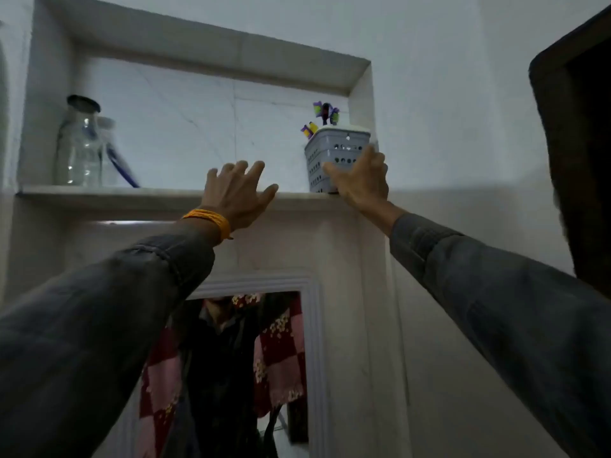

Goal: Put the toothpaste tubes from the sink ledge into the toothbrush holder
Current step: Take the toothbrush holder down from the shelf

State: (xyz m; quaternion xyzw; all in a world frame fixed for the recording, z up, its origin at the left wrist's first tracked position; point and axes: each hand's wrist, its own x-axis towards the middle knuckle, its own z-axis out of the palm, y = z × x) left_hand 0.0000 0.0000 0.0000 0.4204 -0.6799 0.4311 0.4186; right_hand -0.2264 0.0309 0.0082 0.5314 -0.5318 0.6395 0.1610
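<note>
Grey toothbrush holder (334, 157) on the niche shelf (99, 190) contains coloured handles (325, 112). Right hand (363, 180) grasps it; left hand (236, 193) released, fingers spread.

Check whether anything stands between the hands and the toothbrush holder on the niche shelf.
Nothing visible does. The right hand holds the grey perforated plastic toothbrush holder at its front right corner. The open left hand is apart, to its left, at the white stone shelf edge.

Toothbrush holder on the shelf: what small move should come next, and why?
Probably lift the holder off the shelf: the right hand grips its side, thumb across the front, the left hand is open at the shelf edge, and no toothpaste tubes show here.
</note>
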